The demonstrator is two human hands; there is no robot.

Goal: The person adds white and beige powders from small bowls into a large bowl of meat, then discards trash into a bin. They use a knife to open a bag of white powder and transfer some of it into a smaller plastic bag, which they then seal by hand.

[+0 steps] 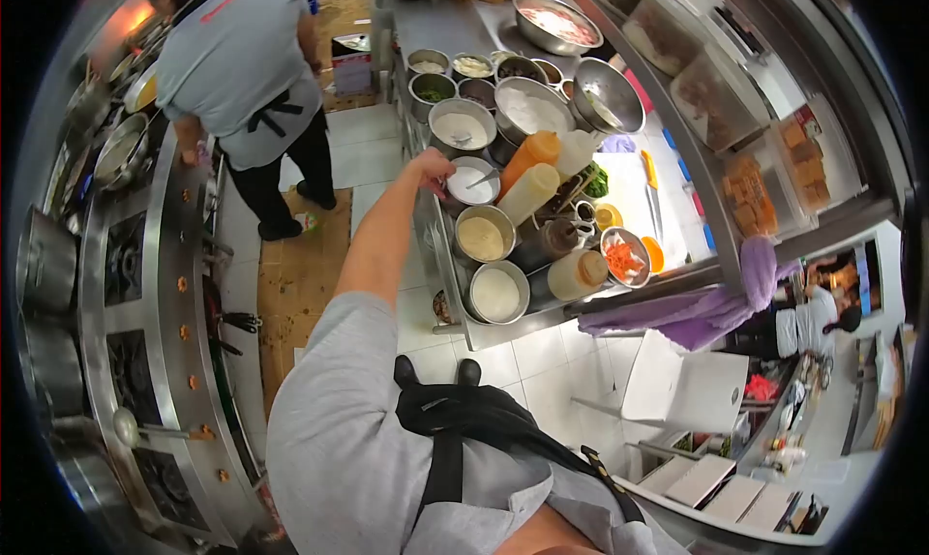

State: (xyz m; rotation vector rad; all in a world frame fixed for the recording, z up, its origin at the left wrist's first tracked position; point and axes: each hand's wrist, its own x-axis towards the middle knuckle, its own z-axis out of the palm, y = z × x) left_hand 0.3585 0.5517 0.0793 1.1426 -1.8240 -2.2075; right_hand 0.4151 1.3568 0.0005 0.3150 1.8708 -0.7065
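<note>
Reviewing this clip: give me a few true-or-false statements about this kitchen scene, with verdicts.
1. The left hand reaches to the rim of a steel bowl of white contents with a spoon in it. True.
2. The right hand holds a ladle. False: it is out of view.
3. The co-worker stands at the prep counter. False: the co-worker faces the stove side, across the aisle.
4. An orange squeeze bottle lies among the containers. True.
5. The hanging cloth is green. False: it is purple.

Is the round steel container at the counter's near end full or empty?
Full: white contents fill the steel container almost to its rim.
</note>
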